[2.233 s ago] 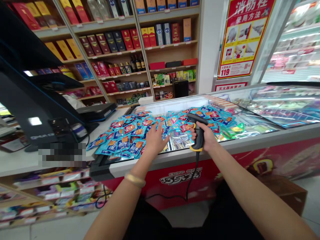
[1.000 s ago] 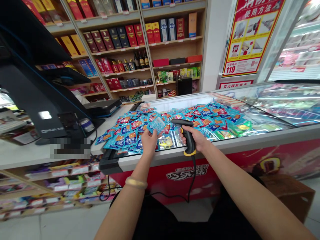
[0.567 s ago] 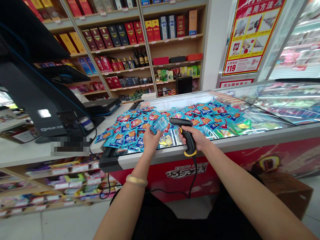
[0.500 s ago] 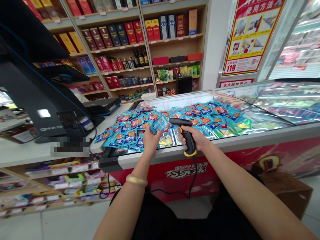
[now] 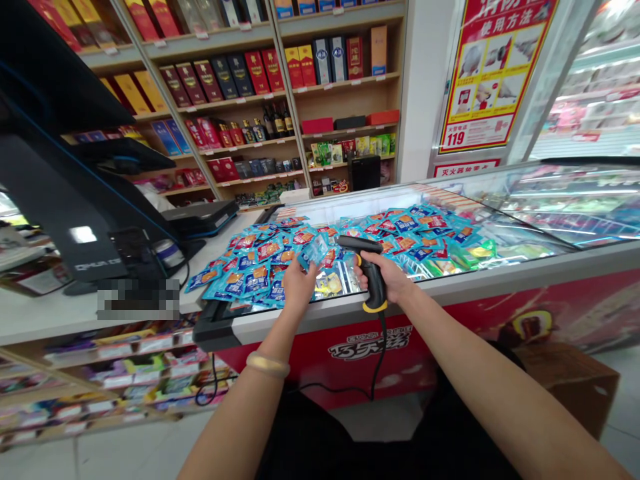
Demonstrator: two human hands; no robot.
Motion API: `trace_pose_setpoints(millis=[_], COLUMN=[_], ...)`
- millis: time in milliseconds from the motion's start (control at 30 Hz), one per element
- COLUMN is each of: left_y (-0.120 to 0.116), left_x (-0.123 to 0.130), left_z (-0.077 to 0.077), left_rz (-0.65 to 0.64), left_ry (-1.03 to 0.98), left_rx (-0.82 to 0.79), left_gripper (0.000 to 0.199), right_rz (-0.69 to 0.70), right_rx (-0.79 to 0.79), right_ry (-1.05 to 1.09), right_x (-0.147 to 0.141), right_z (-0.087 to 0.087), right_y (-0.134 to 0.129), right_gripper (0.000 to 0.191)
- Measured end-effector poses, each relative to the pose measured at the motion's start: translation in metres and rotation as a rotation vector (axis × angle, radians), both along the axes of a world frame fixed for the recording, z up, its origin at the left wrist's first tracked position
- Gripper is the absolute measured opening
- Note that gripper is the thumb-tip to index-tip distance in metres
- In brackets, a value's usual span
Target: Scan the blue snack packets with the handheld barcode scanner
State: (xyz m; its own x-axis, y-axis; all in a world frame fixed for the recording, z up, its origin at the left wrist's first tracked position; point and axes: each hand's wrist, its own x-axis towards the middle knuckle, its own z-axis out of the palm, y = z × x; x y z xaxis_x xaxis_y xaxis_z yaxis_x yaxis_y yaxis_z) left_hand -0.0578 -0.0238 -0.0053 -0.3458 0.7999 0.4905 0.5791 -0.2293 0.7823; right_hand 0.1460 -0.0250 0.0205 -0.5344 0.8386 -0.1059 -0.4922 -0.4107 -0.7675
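My left hand (image 5: 300, 283) is closed on a small blue snack packet (image 5: 315, 251), its paler printed side turned up. In my right hand (image 5: 387, 277) is a black barcode scanner (image 5: 374, 283) with yellow trim, fingers wrapped round its handle. The scanner's head points left towards the packet, a short gap apart. Beneath both hands, many blue and red snack packets (image 5: 257, 279) lie heaped on the glass top of a chest freezer (image 5: 345, 313). A second spread of packets (image 5: 417, 230) covers the glass farther right. The scanner's black cord hangs down the freezer's front.
On the left, a counter (image 5: 190, 293) carries a dark point-of-sale terminal (image 5: 65, 220). Shelves (image 5: 225, 100) of boxed goods and bottles stand behind the freezer. A brown box (image 5: 565, 380) sits on the floor at right.
The whole view has shifted slightly, so things appear a little farther left. The packet in my left hand is tilted somewhat differently; both hands keep their holds.
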Motion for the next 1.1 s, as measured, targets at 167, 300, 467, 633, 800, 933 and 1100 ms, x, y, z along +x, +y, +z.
trace_pose_setpoints(millis=[167,300,467,633,800,933,1100], left_y=[-0.002,0.016,0.047,0.061,0.071,0.078,0.074], left_x=[0.026,0.074,0.137,0.169,0.188,0.199,0.192], left_z=[0.019,0.028,0.019,0.007,0.009,0.015,0.019], left_rz=[-0.142,-0.282,-0.339,-0.352,-0.369,-0.372,-0.329], left_ry=[0.262,0.436,0.637,0.725,0.690,0.676,0.643], left_rx=[0.025,-0.033,-0.434,-0.494,-0.458,-0.480,-0.449], left_gripper=[0.037,0.045,0.061,0.070,0.067,0.068,0.080], right_rz=[-0.140,-0.287,-0.385,-0.421,-0.435,-0.449,-0.491], right_rx=[-0.041,-0.038,-0.082,-0.072,-0.102,-0.113,-0.096], right_ry=[0.117,0.122,0.072,0.021,0.041,0.068,0.073], right_x=[0.025,0.060,0.089,0.102,0.124,0.133,0.127], right_z=[0.003,0.004,0.006,0.006,0.006,0.008,0.009], right_y=[0.009,0.025,0.042,0.054,0.069,0.073,0.065], right_gripper=[0.017,0.015,0.017,0.018,0.018,0.018,0.018])
